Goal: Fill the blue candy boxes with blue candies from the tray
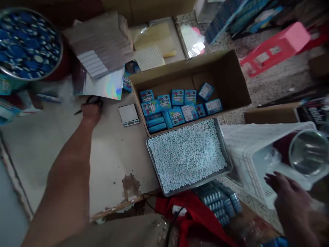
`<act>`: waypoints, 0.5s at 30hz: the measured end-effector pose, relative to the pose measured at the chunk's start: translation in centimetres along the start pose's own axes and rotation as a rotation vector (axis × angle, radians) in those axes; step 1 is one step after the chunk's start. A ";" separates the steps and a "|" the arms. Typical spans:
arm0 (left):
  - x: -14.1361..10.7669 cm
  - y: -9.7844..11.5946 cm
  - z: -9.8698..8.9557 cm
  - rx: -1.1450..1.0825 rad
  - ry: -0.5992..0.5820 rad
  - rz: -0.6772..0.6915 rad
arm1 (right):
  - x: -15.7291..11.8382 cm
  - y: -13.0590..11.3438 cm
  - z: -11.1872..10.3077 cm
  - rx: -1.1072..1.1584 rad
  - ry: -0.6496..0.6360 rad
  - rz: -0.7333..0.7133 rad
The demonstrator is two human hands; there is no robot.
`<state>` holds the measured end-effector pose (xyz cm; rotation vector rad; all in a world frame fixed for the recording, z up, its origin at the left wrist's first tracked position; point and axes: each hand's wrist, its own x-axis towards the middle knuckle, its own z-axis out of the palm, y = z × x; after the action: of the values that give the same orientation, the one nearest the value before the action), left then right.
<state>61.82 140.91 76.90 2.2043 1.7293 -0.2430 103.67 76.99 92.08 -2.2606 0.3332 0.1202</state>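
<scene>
On the worktable (108, 151), my left hand (92, 112) is closed round a pair of black-handled scissors (97, 100), whose dark tip points left. Just beyond it lies a shiny holographic sheet (109, 84) under a stack of flat cardboard (99, 44). My right hand (288, 193), a little blurred, reaches over the near side of a white plastic crate (246, 154) with fingers stretched out and nothing visible in them. A clear round container (309, 152) lies tilted in that crate.
A cardboard box (226, 79) holds several small blue candy boxes (177, 97). In front of it, a metal tray (226, 159) is filled with pale blue pellets (187, 154). A small scale (128, 115) sits to the left. A large tub of blue-wrapped pieces (25, 44) stands far left.
</scene>
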 end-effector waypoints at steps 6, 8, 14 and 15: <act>-8.7 -3.0 -1.4 0.062 0.141 -0.065 | -12.0 -1.0 9.6 0.022 -0.765 0.248; -14.2 -2.8 -2.7 -0.147 0.194 -0.026 | -17.3 -0.9 13.6 0.048 -1.091 0.506; -30.8 4.3 -2.8 -0.386 0.203 0.493 | -24.9 -0.3 21.5 0.215 -1.701 1.050; -32.4 6.2 -2.1 -0.374 0.190 0.692 | -24.1 -0.4 21.5 0.289 -1.748 1.050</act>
<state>59.62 110.82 90.53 2.4141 0.8870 0.4286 81.10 98.29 83.03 -0.8120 0.4201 2.1380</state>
